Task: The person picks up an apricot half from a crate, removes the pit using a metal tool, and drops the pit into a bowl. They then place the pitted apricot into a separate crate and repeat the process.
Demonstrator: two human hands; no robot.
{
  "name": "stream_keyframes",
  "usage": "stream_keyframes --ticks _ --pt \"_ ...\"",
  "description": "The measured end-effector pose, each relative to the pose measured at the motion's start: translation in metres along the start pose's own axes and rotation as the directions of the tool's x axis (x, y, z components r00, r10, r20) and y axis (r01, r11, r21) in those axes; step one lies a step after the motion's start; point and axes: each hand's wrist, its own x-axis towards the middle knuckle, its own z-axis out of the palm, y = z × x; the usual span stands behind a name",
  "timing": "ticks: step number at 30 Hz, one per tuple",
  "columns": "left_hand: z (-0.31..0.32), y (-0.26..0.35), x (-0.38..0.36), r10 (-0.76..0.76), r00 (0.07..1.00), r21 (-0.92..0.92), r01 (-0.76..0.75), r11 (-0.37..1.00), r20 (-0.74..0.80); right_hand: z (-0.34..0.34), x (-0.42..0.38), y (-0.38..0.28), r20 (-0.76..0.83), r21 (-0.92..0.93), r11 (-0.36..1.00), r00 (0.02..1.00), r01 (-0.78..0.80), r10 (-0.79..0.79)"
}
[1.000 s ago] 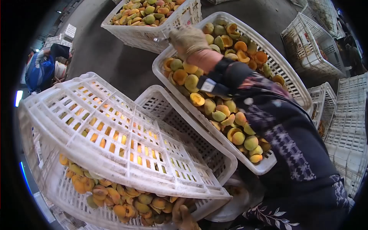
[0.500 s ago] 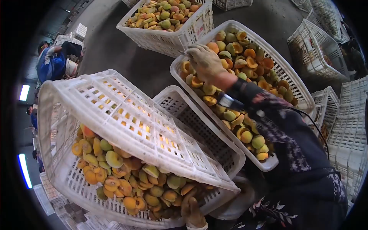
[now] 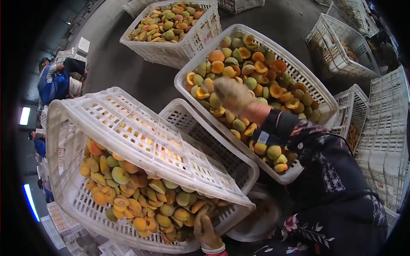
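My right hand (image 3: pixel 234 94), in a pale glove and blurred by motion, is over a white plastic crate (image 3: pixel 294 57) of halved apricots (image 3: pixel 252 68), orange, yellow and green. Its fingers are too smeared to read. At the bottom, my gloved left hand (image 3: pixel 208 230) is wrapped on the rim of a second white crate (image 3: pixel 141 132), which lies tilted with its opening towards me. Many apricot halves (image 3: pixel 136 205) are piled inside it, some showing through the slots. Part of that crate's load is hidden behind its upper wall.
Between the two crates stands another slotted crate (image 3: pixel 252 164), partly covered. A full apricot crate (image 3: pixel 209 25) is on the floor ahead. More white crates (image 3: pixel 341 51) are stacked on the right. A round pale container (image 3: pixel 256 224) sits below. A person in blue (image 3: pixel 53 85) is far left.
My right hand has moved from the crate's far left rim inward over the apricots, towards me. The left hand stays at the tilted crate's rim. The whole view has shifted slightly.
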Motion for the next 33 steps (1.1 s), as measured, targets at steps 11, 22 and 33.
stream_keyframes --ticks 11,22,33 --pt "0.006 0.003 -0.002 0.123 0.992 0.198 -0.121 0.973 0.002 0.011 0.073 0.029 0.311 -0.303 0.931 0.903 -0.201 0.296" --pt "0.003 -0.007 -0.001 0.130 0.991 0.027 -0.130 0.991 0.010 -0.096 -0.065 0.000 0.520 -0.452 0.875 0.745 -0.176 0.418" --pt "0.003 -0.005 0.001 0.114 0.993 0.031 -0.113 0.993 -0.018 -0.116 -0.107 -0.017 0.571 -0.505 0.813 0.594 -0.290 0.567"
